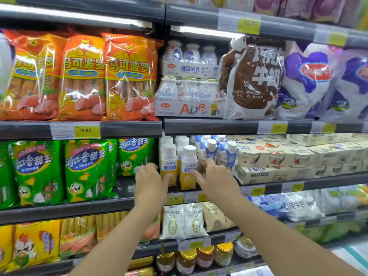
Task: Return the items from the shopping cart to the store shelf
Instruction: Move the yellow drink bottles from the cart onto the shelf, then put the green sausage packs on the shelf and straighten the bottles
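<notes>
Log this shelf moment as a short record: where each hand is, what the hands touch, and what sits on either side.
left hand: open, fingertips at the left yellow bottle
right hand: open, index finger on the right yellow bottle
bottles: upright, side by side at the shelf edge
held: nothing gripped by either hand
to the left: green bags
to the right: blue cartons, then beige multipacks
shelf above: orange bags, milk bags
cart: not in view
</notes>
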The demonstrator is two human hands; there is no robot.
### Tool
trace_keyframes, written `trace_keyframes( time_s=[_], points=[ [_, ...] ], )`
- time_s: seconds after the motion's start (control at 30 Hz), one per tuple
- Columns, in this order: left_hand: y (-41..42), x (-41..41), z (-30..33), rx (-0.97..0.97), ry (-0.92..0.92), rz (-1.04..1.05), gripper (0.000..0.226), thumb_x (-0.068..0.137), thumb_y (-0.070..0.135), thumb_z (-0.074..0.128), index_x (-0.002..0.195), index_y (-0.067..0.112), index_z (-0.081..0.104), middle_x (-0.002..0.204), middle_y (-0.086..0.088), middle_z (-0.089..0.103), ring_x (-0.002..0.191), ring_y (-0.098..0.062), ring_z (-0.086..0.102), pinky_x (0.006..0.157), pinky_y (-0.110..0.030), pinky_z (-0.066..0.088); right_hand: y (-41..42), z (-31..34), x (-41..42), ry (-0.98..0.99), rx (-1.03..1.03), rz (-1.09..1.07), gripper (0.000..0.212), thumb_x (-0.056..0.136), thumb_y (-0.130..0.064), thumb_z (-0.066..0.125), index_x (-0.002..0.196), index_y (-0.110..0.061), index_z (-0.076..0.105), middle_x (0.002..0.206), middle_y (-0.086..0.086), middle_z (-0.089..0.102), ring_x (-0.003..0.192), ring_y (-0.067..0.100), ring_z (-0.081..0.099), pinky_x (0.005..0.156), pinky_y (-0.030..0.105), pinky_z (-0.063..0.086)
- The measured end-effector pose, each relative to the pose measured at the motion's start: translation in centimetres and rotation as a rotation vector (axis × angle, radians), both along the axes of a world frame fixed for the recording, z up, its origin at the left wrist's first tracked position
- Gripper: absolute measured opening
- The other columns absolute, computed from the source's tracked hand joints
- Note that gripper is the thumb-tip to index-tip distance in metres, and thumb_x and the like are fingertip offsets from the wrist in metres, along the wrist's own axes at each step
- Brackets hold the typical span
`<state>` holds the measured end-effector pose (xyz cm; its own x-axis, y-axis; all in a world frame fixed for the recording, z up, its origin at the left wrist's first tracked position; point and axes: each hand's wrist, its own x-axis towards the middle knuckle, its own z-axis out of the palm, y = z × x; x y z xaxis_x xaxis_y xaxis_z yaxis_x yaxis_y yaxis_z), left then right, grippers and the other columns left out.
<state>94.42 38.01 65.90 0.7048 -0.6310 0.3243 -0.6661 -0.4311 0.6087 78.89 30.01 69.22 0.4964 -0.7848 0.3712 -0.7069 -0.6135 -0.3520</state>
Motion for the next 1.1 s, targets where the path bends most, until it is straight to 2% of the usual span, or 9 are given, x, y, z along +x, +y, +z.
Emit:
trace_keyframes(
  time_s=[0.07, 0.17, 0.33, 0.53, 0.63, 0.7, 0.83, 0.97, 1.1],
  points=[
    [1.2, -1.6, 0.1, -0.092, -0.236, -0.124, 0.031, 0.095, 0.047, 0.051, 0.103, 0.016, 0.052, 0.099, 0.0, 0.051, 0.097, -0.02, 0.05, 0.081, -0.033, 0.046, -0.1, 0.1, -2.1, 0.071, -0.058, -0.014, 0.049, 0.095, -0.061, 0.041, 0.104, -0.016, 0.059, 0.09, 0.005, 0.068, 0.086, 0.027, 0.065, 0.065, 0.034, 0.05],
    [0.5, -5.4, 1.1, 0.093, -0.453, -0.483, 0.033, 0.097, 0.051, 0.042, 0.089, 0.021, 0.051, 0.09, 0.005, 0.054, 0.088, -0.015, 0.052, 0.074, -0.027, 0.044, -1.5, -0.6, -6.5, 0.205, -0.089, -0.11, 0.055, 0.095, -0.065, 0.035, 0.09, -0.017, 0.063, 0.081, 0.003, 0.067, 0.077, 0.025, 0.065, 0.065, 0.035, 0.054],
    [-4.9, -13.3, 1.0, 0.513, -0.599, -0.784, 0.061, 0.095, 0.061, 0.041, 0.131, 0.012, 0.049, 0.127, -0.007, 0.052, 0.118, -0.026, 0.048, 0.096, -0.039, 0.046, -5.6, -3.3, -17.2, 0.413, -0.004, -0.325, 0.051, 0.097, -0.061, 0.034, 0.104, -0.016, 0.056, 0.091, 0.005, 0.065, 0.084, 0.027, 0.063, 0.064, 0.035, 0.05],
    [-12.8, -23.2, -1.5, 0.615, -0.656, -0.896, 0.094, 0.09, 0.07, 0.038, 0.154, 0.006, 0.015, 0.157, -0.016, 0.027, 0.143, -0.034, 0.026, 0.116, -0.046, 0.025, -7.1, -6.8, -31.7, 0.544, 0.099, -0.465, 0.072, 0.088, -0.074, 0.038, 0.128, -0.015, 0.05, 0.127, 0.009, 0.057, 0.117, 0.029, 0.053, 0.091, 0.04, 0.047],
    [-16.4, -29.9, -2.8, 0.63, -0.653, -0.939, 0.098, 0.089, 0.071, 0.037, 0.156, 0.007, 0.006, 0.162, -0.017, 0.014, 0.149, -0.035, 0.013, 0.12, -0.05, 0.015, -6.7, -8.3, -39.7, 0.601, 0.192, -0.545, 0.089, 0.089, -0.074, 0.034, 0.153, -0.013, 0.025, 0.157, 0.017, 0.03, 0.146, 0.034, 0.027, 0.113, 0.047, 0.034],
    [-18.5, -34.9, -4.0, 0.652, -0.7, -0.955, 0.099, 0.088, 0.072, 0.038, 0.157, 0.009, 0.004, 0.163, -0.018, 0.009, 0.15, -0.037, 0.009, 0.12, -0.052, 0.012, -6.5, -9.3, -45.2, 0.596, 0.271, -0.602, 0.095, 0.089, -0.076, 0.032, 0.158, -0.014, 0.014, 0.164, 0.017, 0.014, 0.152, 0.034, 0.012, 0.118, 0.05, 0.025],
    [-21.0, -45.9, -6.3, 0.668, -0.773, -1.052, 0.098, 0.087, 0.074, 0.037, 0.157, 0.012, 0.005, 0.163, -0.018, 0.008, 0.149, -0.039, 0.008, 0.12, -0.054, 0.01, -5.2, -10.8, -56.3, 0.498, 0.326, -0.742, 0.096, 0.086, -0.079, 0.033, 0.154, -0.013, 0.024, 0.162, 0.016, 0.019, 0.149, 0.035, 0.018, 0.116, 0.05, 0.028],
    [-22.0, -56.7, -7.7, 0.661, -0.854, -1.16, 0.098, 0.088, 0.075, 0.028, 0.157, 0.01, 0.002, 0.164, -0.016, 0.007, 0.151, -0.036, 0.005, 0.12, -0.054, 0.007, -3.4, -12.6, -66.6, 0.478, 0.426, -0.879, 0.093, 0.09, -0.073, 0.033, 0.158, -0.013, 0.014, 0.166, 0.014, 0.007, 0.153, 0.034, 0.004, 0.121, 0.05, 0.016],
    [-21.9, -67.1, -8.5, 0.704, -0.882, -1.289, 0.094, 0.092, 0.071, 0.029, 0.157, 0.01, 0.0, 0.164, -0.017, 0.001, 0.151, -0.037, 0.001, 0.121, -0.054, 0.005, -1.5, -14.3, -75.2, 0.443, 0.517, -0.997, 0.096, 0.088, -0.076, 0.035, 0.158, -0.014, 0.014, 0.166, 0.014, 0.007, 0.153, 0.033, 0.004, 0.121, 0.049, 0.015]
  ],
)
